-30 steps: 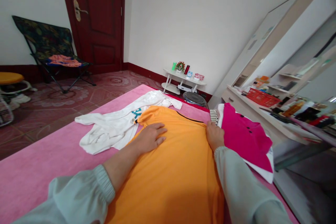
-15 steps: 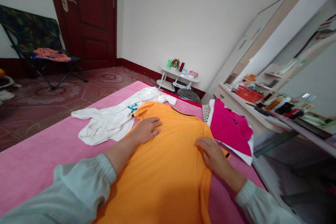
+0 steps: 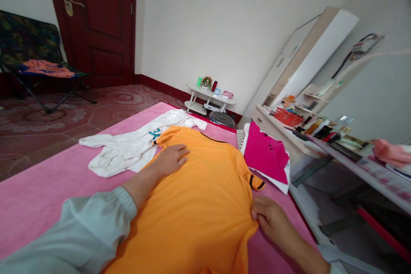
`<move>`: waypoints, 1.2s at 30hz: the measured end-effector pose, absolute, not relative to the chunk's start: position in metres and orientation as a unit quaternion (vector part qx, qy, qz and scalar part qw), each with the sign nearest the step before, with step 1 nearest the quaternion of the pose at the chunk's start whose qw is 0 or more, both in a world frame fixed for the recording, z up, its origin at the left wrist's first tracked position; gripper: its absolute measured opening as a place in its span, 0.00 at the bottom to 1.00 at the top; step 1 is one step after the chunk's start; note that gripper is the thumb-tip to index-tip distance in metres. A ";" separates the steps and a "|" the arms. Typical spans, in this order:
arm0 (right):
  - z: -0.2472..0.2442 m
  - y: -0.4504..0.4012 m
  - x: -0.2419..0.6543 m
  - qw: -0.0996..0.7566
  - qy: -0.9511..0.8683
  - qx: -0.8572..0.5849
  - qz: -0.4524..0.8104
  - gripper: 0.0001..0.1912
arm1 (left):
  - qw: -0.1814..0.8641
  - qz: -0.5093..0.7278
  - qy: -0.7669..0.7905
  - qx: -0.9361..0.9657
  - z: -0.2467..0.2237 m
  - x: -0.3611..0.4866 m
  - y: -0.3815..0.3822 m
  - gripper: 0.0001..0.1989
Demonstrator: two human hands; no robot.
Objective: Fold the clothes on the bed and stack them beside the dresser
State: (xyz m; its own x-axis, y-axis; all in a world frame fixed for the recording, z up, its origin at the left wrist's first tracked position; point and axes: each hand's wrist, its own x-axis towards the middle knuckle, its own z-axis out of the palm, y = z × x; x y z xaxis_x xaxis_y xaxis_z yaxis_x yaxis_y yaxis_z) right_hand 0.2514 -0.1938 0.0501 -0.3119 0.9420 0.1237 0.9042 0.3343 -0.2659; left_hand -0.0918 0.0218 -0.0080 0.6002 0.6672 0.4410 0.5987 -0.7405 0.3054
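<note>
An orange T-shirt (image 3: 199,192) with black trim at the neck and sleeve lies spread out over the pink bed cover (image 3: 41,205). My left hand (image 3: 173,159) rests flat on its upper left part, fingers stretched out. At the shirt's right side edge, my right hand (image 3: 269,216) is closed with the fabric pinched between thumb and fingers. The right sleeve lies just above that hand. A white garment (image 3: 128,145) with teal lettering lies crumpled beyond my left hand, partly under the orange shirt's left sleeve.
A folded magenta shirt (image 3: 265,152) lies on white cloth at the bed's right edge. Right of the bed stands a dressing table with a red basket (image 3: 288,117). A small white shelf (image 3: 212,96) stands beyond the bed, a folding chair (image 3: 35,60) at the left.
My right hand has moved from lying on the shirt down to its right edge and closed on the fabric, drawing the side outward. My left hand stays on the shirt. The view has turned slightly right.
</note>
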 end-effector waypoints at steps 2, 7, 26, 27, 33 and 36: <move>0.050 -0.185 0.245 0.160 -0.787 -0.593 0.054 0.15 | 0.058 0.270 0.356 0.893 -0.009 -0.091 0.022 0.21; 0.037 -0.162 0.236 0.137 -0.789 -0.599 0.005 0.23 | 0.062 0.277 0.356 0.890 -0.010 -0.093 0.022 0.21; 0.005 -0.065 0.122 0.225 -0.727 -0.649 -0.003 0.20 | 0.009 0.335 0.499 0.799 0.003 -0.100 0.025 0.17; 0.003 -0.065 0.124 0.234 -0.729 -0.644 0.006 0.20 | -0.023 0.357 0.527 0.771 0.007 -0.102 0.025 0.18; 0.005 -0.066 0.128 0.270 -0.727 -0.631 0.026 0.18 | -0.071 0.327 0.659 0.673 0.023 -0.122 0.031 0.26; 0.005 -0.066 0.127 0.274 -0.726 -0.630 0.026 0.17 | -0.049 0.291 0.670 0.681 0.022 -0.129 0.037 0.22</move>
